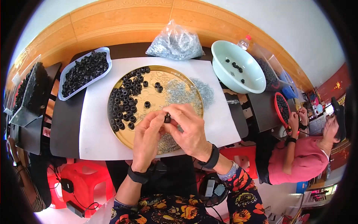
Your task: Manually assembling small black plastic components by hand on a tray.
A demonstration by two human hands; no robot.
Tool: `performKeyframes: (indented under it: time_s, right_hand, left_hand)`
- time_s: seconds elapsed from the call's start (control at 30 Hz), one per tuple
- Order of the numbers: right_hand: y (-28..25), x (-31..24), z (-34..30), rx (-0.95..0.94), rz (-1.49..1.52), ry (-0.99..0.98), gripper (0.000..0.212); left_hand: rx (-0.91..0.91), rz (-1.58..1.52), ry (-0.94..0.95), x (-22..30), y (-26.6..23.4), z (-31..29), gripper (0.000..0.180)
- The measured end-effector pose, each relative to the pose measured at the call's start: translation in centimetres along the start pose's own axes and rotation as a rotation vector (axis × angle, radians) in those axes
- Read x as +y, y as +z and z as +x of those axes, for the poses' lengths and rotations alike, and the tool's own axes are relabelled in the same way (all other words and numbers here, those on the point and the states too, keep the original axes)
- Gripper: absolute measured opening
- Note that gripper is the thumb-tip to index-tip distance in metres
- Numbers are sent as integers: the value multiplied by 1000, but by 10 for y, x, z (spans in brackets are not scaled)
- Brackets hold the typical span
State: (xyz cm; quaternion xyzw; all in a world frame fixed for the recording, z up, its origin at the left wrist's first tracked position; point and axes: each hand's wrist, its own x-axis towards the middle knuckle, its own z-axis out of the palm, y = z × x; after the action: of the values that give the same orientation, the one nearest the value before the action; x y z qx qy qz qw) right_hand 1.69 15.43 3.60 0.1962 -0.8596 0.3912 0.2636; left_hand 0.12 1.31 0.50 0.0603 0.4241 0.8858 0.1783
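Above the near part of a round gold tray (150, 96), my two hands meet at a small black ring-shaped part (167, 118). My left hand (146, 136) pinches it from the left with closed fingers. My right hand (189, 128) grips it from the other side, thumb and forefinger together. Whether a tiny metal piece is also between the fingers cannot be made out. Many similar black rings (119, 107) cover the tray's left side, and a single ring (147, 104) lies just beyond my fingers. Small silvery metal pieces (178, 91) are heaped on the right, some spilling past the rim.
A white sheet (93, 130) lies under the tray. Around it are a pale tub (110, 61) of black parts, a clear bag (175, 43) of silvery pieces and a light-green basin (240, 84) holding several black parts. At right a person (298, 158) works beside a red basin (276, 108).
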Motion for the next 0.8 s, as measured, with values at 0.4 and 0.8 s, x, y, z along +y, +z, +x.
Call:
performKeyframes:
  time_s: [0.4,0.8]
  right_hand:
    - [-2,0,0,-65,227,-9,23]
    - [-7,-3,-4,-29,214,5,8]
  left_hand:
    - [-2,602,309,10,29,0,29]
    - [66,601,431,-5,36,3,29]
